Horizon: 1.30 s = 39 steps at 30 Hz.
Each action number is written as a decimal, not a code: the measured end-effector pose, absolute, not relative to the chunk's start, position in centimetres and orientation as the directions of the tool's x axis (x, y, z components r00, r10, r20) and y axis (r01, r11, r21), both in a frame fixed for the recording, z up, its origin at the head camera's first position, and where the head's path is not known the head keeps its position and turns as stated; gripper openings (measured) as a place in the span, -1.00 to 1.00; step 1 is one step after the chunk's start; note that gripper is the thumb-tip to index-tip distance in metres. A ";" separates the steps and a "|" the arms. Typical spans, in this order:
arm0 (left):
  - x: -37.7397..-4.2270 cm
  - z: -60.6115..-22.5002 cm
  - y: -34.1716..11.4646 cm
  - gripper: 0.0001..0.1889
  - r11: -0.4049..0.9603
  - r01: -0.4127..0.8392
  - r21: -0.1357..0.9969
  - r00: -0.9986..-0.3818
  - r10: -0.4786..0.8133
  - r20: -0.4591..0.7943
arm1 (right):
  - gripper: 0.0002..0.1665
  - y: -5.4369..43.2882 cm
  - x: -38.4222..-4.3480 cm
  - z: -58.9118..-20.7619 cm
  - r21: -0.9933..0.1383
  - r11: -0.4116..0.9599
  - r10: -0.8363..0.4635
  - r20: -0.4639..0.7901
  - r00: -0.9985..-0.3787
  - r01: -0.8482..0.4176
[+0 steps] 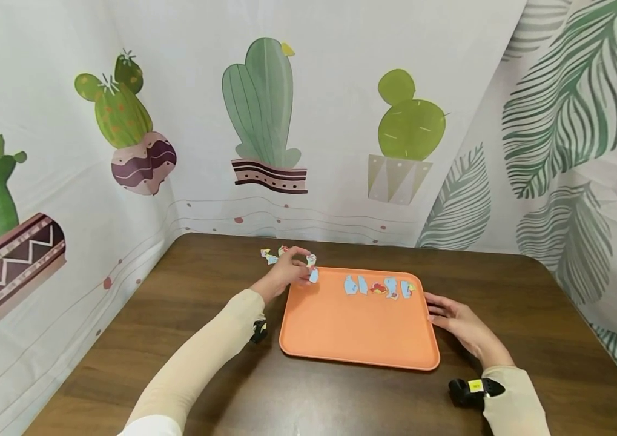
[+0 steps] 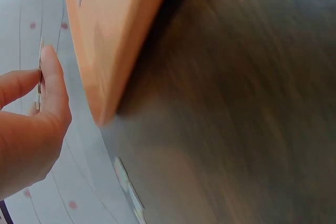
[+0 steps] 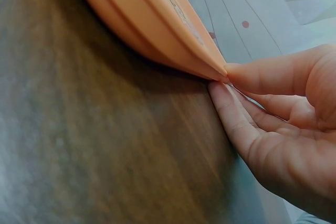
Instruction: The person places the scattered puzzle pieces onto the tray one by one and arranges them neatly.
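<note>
Beige sleeves (image 1: 204, 354) sit nearest the camera, each with a black wrist device (image 1: 258, 331) at the cuff. Left hand (image 1: 288, 268) pinches 1 thin puzzle piece (image 1: 313, 275) between thumb and fingertip; piece is seen edge-on in the left wrist view, while the head view shows its light-blue lower part at the far-left corner of the orange tray (image 1: 359, 327). Contact between piece and tray: cannot tell. Right hand (image 1: 463, 321) grips the tray's right rim, thumb and finger meeting on either side of the edge, other fingers loosely bent. Tray holds 5 cut pieces (image 1: 378, 289) in a row along its far side, mostly light blue, the middle 1 red; near part of the tray is bare orange. More loose pieces (image 1: 269, 257) lie on the brown wooden table (image 1: 221, 375) beyond the left hand, left of the tray; the hand stands in front of them, so exact count unclear. Behind the table hangs a white backdrop (image 1: 335, 121) printed with potted cacti and leaves.
</note>
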<state>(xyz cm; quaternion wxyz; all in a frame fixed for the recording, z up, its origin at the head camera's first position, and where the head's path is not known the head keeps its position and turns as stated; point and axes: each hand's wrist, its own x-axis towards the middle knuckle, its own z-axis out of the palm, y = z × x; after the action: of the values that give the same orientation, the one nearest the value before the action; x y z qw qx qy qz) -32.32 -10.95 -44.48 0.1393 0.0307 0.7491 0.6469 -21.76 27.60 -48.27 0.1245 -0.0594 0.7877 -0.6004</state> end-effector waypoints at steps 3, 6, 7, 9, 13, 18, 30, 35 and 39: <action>-32.2 -44.7 -10.0 -0.54 0.168 -0.139 0.976 -0.952 0.249 -0.179 | -0.23 27.6 -21.8 -48.4 -0.961 0.270 -0.246 -0.135 -0.960 0.066; -32.2 -44.9 -9.0 -0.56 0.192 -0.128 0.973 -0.947 0.267 -0.178 | -0.22 27.6 -21.9 -48.5 -0.961 0.267 -0.246 -0.135 -0.960 0.066; -32.2 -45.0 -8.8 -0.57 0.198 -0.123 0.972 -0.945 0.275 -0.175 | -0.22 27.6 -21.9 -48.5 -0.962 0.267 -0.246 -0.131 -0.960 0.063; -32.3 -45.1 -8.2 -0.58 0.215 -0.108 0.971 -0.942 0.289 -0.169 | -0.22 27.6 -21.9 -48.5 -0.963 0.265 -0.244 -0.124 -0.962 0.058; -31.9 -45.3 -7.4 -0.59 0.254 -0.086 0.963 -0.935 0.314 -0.166 | -0.22 27.7 -21.9 -48.4 -0.963 0.266 -0.243 -0.117 -0.963 0.050; -31.6 -45.7 -7.0 -0.62 0.310 -0.080 0.947 -0.934 0.310 -0.180 | -0.21 27.6 -21.9 -48.5 -0.961 0.274 -0.241 -0.115 -0.964 0.046; -31.9 -46.0 -6.5 -0.64 0.342 -0.097 0.935 -0.920 0.328 -0.215 | -0.22 27.7 -21.9 -48.4 -0.961 0.273 -0.244 -0.111 -0.963 0.041; -31.7 -46.1 -6.5 -0.67 0.365 -0.103 0.925 -0.920 0.318 -0.228 | -0.22 27.6 -21.8 -48.5 -0.965 0.259 -0.257 -0.117 -0.959 0.048; -31.7 -46.1 -6.5 -0.64 0.358 -0.104 0.928 -0.923 0.312 -0.224 | -0.22 27.6 -21.7 -48.5 -0.964 0.262 -0.255 -0.118 -0.960 0.049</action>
<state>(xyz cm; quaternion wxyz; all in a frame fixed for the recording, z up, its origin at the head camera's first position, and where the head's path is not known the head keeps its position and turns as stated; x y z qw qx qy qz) -31.68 -6.51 -46.14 0.1849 0.0647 0.8030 0.5629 -21.75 27.59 -48.47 0.1259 -0.0656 0.7843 -0.6039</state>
